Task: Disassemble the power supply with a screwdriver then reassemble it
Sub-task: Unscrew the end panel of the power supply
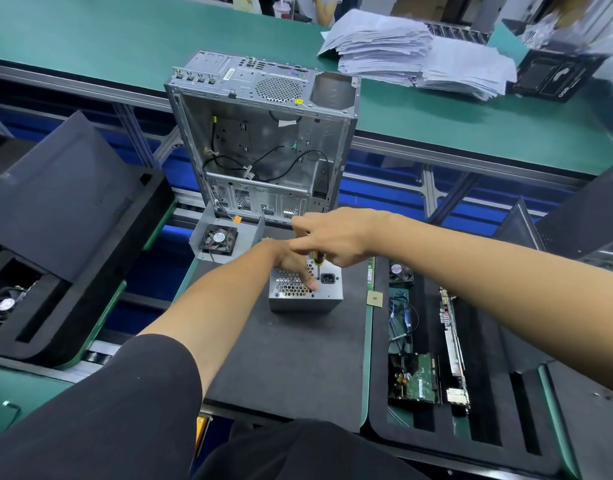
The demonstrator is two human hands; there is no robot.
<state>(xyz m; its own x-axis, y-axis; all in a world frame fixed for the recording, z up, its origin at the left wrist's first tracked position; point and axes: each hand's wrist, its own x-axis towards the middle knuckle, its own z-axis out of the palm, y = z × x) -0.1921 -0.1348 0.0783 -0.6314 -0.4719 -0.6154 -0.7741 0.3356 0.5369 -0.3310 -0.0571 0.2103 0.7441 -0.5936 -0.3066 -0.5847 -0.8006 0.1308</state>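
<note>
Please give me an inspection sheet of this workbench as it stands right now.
Surface: dark mat on a green bench, bare toward the near edge.
Job's things: power supply stands on the mat, its vented, socketed face up; screwdriver upright, tip on that face beside the socket.
Clutter: fan bracket left of the supply; circuit boards in the right tray.
Hands: left hand presses on the supply's grille; right hand grips the screwdriver handle from above.
Cables: black wires loose inside the open computer case; blue cable in the right tray.
Surroundings: paper stacks on the far bench; black foam tray at left.
</note>
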